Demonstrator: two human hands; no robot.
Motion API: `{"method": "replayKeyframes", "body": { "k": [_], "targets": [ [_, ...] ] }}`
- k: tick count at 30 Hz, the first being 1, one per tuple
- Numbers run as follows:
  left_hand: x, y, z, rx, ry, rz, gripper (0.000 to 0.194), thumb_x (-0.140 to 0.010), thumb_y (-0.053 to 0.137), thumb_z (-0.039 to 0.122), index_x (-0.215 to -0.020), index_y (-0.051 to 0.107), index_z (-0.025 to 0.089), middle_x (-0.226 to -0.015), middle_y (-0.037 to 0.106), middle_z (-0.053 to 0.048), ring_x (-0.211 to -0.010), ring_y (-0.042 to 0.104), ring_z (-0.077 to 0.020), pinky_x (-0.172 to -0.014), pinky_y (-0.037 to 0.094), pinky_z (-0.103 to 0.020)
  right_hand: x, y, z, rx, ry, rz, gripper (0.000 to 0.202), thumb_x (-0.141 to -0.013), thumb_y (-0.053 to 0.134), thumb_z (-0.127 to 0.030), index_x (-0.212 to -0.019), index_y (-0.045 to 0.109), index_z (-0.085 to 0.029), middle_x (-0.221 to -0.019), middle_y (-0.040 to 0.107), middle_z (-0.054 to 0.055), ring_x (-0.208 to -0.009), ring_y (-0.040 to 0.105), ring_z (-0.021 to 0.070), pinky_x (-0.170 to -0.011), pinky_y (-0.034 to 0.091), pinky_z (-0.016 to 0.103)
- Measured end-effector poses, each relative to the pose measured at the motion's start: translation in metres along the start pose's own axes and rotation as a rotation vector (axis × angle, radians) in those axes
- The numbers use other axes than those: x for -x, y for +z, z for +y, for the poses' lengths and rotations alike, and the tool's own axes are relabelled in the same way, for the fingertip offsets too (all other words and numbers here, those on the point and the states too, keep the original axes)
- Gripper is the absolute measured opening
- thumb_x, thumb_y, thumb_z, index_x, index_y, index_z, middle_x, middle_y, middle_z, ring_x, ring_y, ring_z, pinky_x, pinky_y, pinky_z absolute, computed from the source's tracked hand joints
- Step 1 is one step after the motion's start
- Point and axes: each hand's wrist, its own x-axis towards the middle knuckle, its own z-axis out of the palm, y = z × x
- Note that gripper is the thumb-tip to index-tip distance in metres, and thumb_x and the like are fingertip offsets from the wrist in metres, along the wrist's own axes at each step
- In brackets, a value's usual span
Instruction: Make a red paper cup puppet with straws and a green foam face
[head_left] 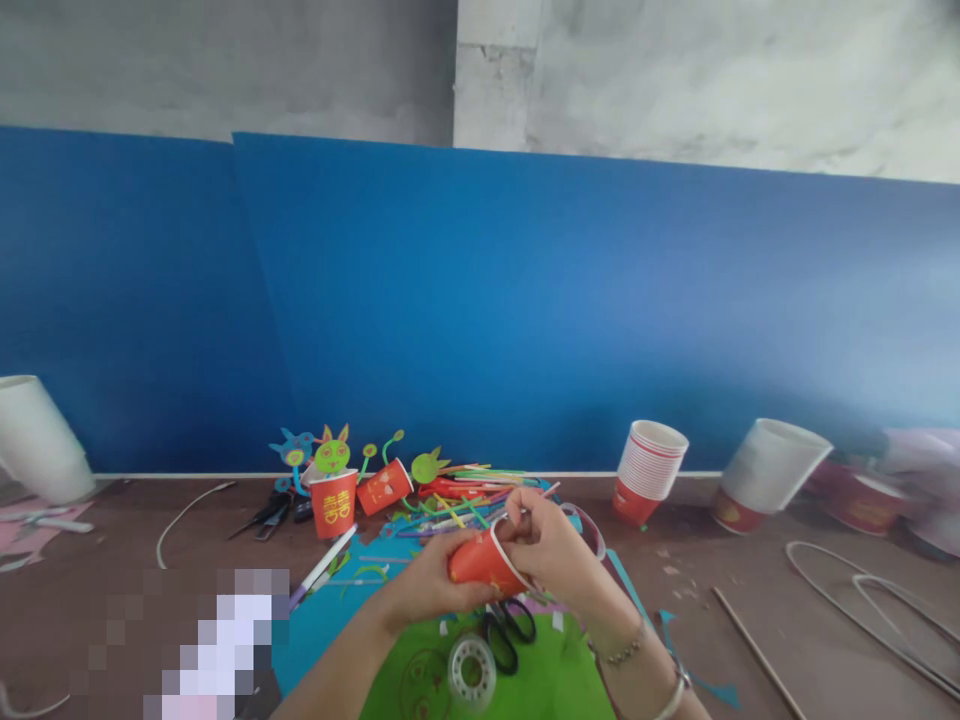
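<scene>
Nearest, a tape roll (488, 688) lies on a green sheet (559, 675), with black-handled scissors (488, 632) just beyond it. Above them, the left hand (424, 592) grips a red paper cup (480, 566), tilted on its side, fingers around its wall; squeezing too hard could dent it. The right hand (555, 548) has bent fingers at its mouth; whether they pinch anything is unclear. Pushing there without matching support could twist the cup loose or crease its rim. Farther along the surface (675, 610), loose straws (480, 490) could roll or snag if a sleeve or wrist brushes them. Beside them, 1 decorated cup (334, 506) stands upright, top-heavy-looking and liable to tip if bumped.
</scene>
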Motion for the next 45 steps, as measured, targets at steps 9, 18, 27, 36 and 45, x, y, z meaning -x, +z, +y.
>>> {"method": "replayKeyframes", "body": {
  "k": [9,18,27,36,45],
  "targets": [
    [0.000,0.003,-0.002,0.074,-0.077,-0.045,0.052,-0.064,0.073,0.051,-0.099,0.064,0.014,-0.085,0.064,-0.003,-0.072,0.054,-0.0154,-0.067,0.046,-0.027,-0.006,0.002,0.009,0.014,0.027,0.101,0.025,-0.056,0.055,-0.019,-0.070,0.035,-0.024,-0.047,0.049,-0.011,-0.037,0.037,0.0053,-0.037,0.025,0.016],
    [-0.008,0.003,-0.011,-0.054,-0.006,0.202,0.056,-0.069,0.071,0.031,-0.120,0.054,0.016,-0.093,0.065,-0.004,-0.070,0.058,-0.0161,-0.060,0.049,-0.026,0.009,0.000,-0.017,0.693,-0.306,0.305,0.018,-0.079,0.059,-0.028,-0.094,0.067,-0.021,-0.087,0.067,0.005,-0.067,0.060,0.0164,-0.060,0.048,0.027],
    [-0.007,0.009,-0.016,-0.330,0.133,0.418,0.054,-0.070,0.068,0.018,-0.122,0.051,0.019,-0.114,0.064,-0.009,-0.102,0.059,-0.0251,-0.090,0.046,-0.038,0.004,0.012,-0.007,0.859,-0.602,0.200,0.019,-0.082,0.052,-0.009,-0.073,0.064,-0.021,-0.097,0.067,0.006,-0.094,0.058,0.0227,-0.084,0.042,0.040],
    [-0.013,0.010,-0.021,-0.427,0.085,0.603,0.055,-0.071,0.068,0.032,-0.122,0.050,0.019,-0.115,0.064,-0.012,-0.106,0.061,-0.0299,-0.091,0.047,-0.046,-0.007,0.014,0.013,-0.062,-0.271,0.279,0.017,-0.080,0.063,-0.034,-0.073,0.062,-0.019,-0.086,0.068,0.006,-0.081,0.062,0.0208,-0.075,0.048,0.033],
    [-0.015,0.017,-0.034,-0.254,0.168,0.714,0.061,-0.074,0.062,0.024,-0.130,0.039,0.014,-0.122,0.054,-0.016,-0.115,0.053,-0.0285,-0.095,0.044,-0.044,-0.007,0.011,0.012,0.755,-0.635,0.413,0.010,-0.078,0.061,-0.017,-0.088,0.063,-0.021,-0.096,0.062,0.008,-0.094,0.056,0.0245,-0.084,0.043,0.040]
  ]
}}
